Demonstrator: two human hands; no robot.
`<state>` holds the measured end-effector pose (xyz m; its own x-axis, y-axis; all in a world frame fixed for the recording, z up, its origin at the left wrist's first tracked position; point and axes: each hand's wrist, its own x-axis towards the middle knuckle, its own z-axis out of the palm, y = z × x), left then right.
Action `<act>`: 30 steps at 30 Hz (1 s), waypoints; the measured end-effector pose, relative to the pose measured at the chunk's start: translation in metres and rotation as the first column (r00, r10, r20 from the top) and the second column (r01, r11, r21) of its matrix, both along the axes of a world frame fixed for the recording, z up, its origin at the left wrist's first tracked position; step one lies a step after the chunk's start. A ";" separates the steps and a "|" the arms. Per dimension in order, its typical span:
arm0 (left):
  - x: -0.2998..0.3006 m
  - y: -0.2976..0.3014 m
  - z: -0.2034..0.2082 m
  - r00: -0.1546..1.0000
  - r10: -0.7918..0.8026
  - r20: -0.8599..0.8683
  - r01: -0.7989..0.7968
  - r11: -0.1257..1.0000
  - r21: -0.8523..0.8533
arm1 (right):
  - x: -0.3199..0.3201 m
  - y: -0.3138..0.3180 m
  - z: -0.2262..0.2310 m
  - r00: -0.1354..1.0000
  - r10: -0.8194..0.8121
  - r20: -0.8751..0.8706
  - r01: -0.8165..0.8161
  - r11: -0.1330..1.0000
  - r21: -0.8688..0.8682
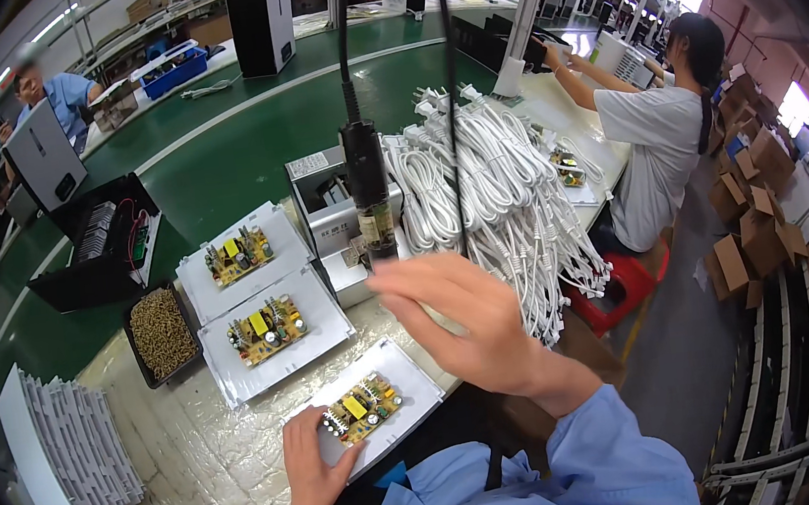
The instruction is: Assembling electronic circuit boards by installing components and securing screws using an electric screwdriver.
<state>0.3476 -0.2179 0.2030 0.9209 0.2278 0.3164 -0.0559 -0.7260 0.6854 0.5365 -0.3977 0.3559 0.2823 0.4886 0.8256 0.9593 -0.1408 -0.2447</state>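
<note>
My left hand (314, 467) grips the near left side of a white plastic panel (409, 377), its thumb and fingers spread around the corner. A yellow-brown circuit board (362, 407) lies on that panel. My right hand (467, 320) is raised in front of a small metal-cased machine (322, 187), with fingers and thumb drawn together. Its fingertips meet the lower end of a hanging black electric screwdriver (364, 162); what lies between them is hidden. Farther back sit two more white panels (324, 333), each bearing a circuit board (267, 330).
A black tray of small brass-coloured screws (162, 335) stands left of the panels. Stacked white panels (73, 450) rise at the far left. Bundled white power cords (486, 183) heap up at right. Beyond is a green conveyor (212, 135); a person (654, 124) works at right.
</note>
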 end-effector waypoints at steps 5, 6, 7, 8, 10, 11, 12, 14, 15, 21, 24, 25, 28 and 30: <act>-0.002 0.000 0.003 1.000 0.022 -0.012 -0.022 1.000 -0.003 | 0.082 -0.049 0.013 0.748 -0.641 0.171 0.640 0.765 0.071; 0.000 -0.001 0.004 1.000 0.015 -0.010 -0.015 1.000 -0.005 | 0.110 -0.066 0.004 0.640 -0.733 0.230 0.747 0.664 0.036; 0.002 -0.002 0.005 1.000 0.005 0.001 -0.005 1.000 -0.006 | 0.134 -0.089 -0.014 0.630 -0.740 0.237 0.754 0.656 0.044; 0.004 -0.003 0.006 1.000 -0.001 0.009 0.001 1.000 0.003 | 0.159 -0.110 -0.035 0.563 -0.805 0.187 0.826 0.544 -0.146; 0.003 -0.003 0.004 1.000 0.012 0.014 -0.012 1.000 0.013 | 0.170 -0.113 -0.043 0.496 -0.855 0.152 0.840 0.427 -0.335; 0.001 -0.002 0.003 1.000 0.011 0.008 -0.011 1.000 0.008 | 0.162 -0.109 -0.040 0.506 -0.861 0.053 0.812 0.456 -0.364; 0.000 -0.001 0.002 1.000 0.008 0.001 -0.008 1.000 0.004 | 0.158 -0.105 -0.038 0.508 -0.860 -0.049 0.783 0.485 -0.390; 0.000 -0.001 0.001 1.000 0.015 0.008 -0.015 1.000 0.016 | 0.163 -0.098 -0.044 0.503 -0.864 0.014 0.813 0.468 -0.347; -0.001 -0.001 0.000 1.000 0.017 0.014 -0.017 1.000 0.026 | 0.164 -0.096 -0.046 0.489 -0.869 0.077 0.841 0.447 -0.304; 0.002 -0.002 0.002 1.000 0.019 -0.013 -0.019 1.000 0.009 | 0.166 -0.102 -0.044 0.661 -0.750 -0.010 0.747 0.659 -0.087; 0.001 -0.002 0.006 0.999 0.011 -0.051 -0.012 1.000 -0.015 | 0.172 -0.106 -0.036 0.688 -0.705 -0.172 0.703 0.706 -0.081; 0.000 -0.002 0.006 0.999 0.010 -0.051 -0.011 1.000 -0.015 | 0.175 -0.108 -0.035 0.688 -0.705 -0.173 0.703 0.706 -0.081; 0.001 -0.001 0.008 0.999 0.010 -0.048 -0.010 1.000 -0.012 | 0.180 -0.116 -0.031 0.654 -0.596 -0.465 0.700 0.710 0.075; -0.001 -0.003 0.011 0.999 -0.001 -0.050 0.000 0.999 -0.033 | 0.180 -0.126 -0.023 0.693 -0.601 -0.398 0.714 0.651 0.260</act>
<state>0.3463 -0.2205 0.2138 0.9355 0.2369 0.2620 -0.0211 -0.7028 0.7111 0.7162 -0.5241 0.3324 0.6291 -0.2351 0.7409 0.5392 -0.5546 -0.6338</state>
